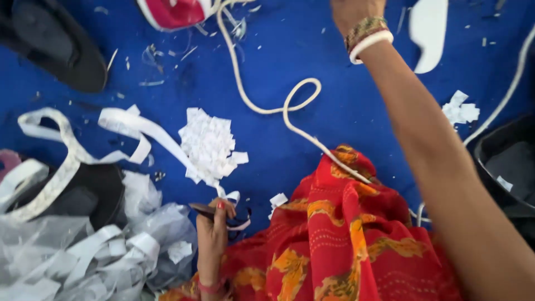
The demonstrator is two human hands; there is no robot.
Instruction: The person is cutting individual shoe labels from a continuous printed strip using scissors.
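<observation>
My left hand (213, 234), with red nail polish, is closed on a pair of dark scissors (202, 210) low in the view, beside my red and orange patterned cloth (334, 239). The scissors' blades sit at the end of a long white strip (139, 127) that loops off to the left. Just above lies a pile of small white cut pieces (209, 145) on the blue floor cloth (334, 106). My right arm reaches up across the view. Its hand (354, 10), above two bracelets, is mostly cut off by the top edge, so its fingers are hidden.
A white cord (290, 103) curls from the top down onto the red cloth. A black sandal (56, 47) lies top left, a red and white object (175, 12) at the top, a black tub (504, 161) at right. Clear plastic bags (83, 251) are heaped bottom left.
</observation>
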